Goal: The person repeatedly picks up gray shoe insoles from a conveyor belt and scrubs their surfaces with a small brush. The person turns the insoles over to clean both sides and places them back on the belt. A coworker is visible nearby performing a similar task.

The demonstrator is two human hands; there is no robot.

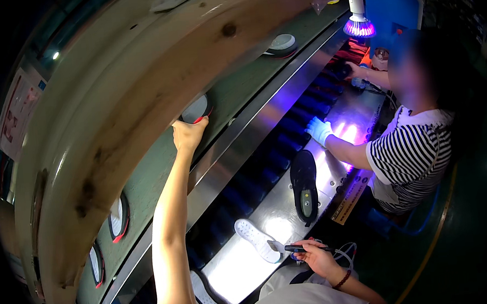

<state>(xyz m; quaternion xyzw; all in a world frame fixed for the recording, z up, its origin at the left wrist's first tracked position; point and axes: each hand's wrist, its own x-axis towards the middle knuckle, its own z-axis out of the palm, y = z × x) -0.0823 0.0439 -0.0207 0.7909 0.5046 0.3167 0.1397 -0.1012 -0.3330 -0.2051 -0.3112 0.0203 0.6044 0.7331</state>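
My left hand (pixel 191 134) reaches out over the green conveyor belt (pixel 232 92), its fingers closed on the edge of a dark shoe (pixel 198 107) with a grey inside and a red patch. Part of that shoe is hidden behind the curved beam. Low in the view, my right hand (pixel 320 259) grips the black handle of a brush (pixel 296 248). The brush's pale head touches or hovers over the end of a white shoe sole (pixel 256 239) lying on the metal table; I cannot tell which. Beyond it lies a black shoe (pixel 304 186), heel toward me.
A thick, worn beam (pixel 132 75) arches over the belt, which carries more shoes (pixel 120 218). Another white-soled shoe (pixel 208 298) lies by my left arm. At right, a co-worker (pixel 410 137) in stripes has a gloved hand (pixel 318 130) over the metal table (pixel 236 268). A purple lamp (pixel 359 26) hangs above.
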